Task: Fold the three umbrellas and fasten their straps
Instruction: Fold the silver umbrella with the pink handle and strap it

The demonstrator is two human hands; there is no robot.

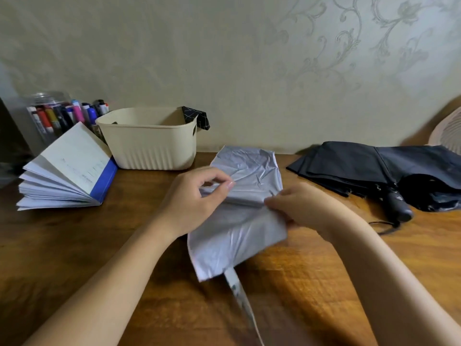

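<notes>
Head view: I'm pleating the pale umbrella (239, 211) at the centre of the table (74, 245).

My left hand (192, 203) pinches a fold of its cloth between thumb and fingers; my right hand (299, 208) grips the fabric edge just beside it, fingers closed on cloth. The dark umbrella (374, 176) lies loose, far right; I can't make out a third. To do this well, I'd draw each panel flat and taut, lay the pleats one way around the shaft, then keep them pressed down until the strap (237, 288), trailing near me, is wrapped.
</notes>
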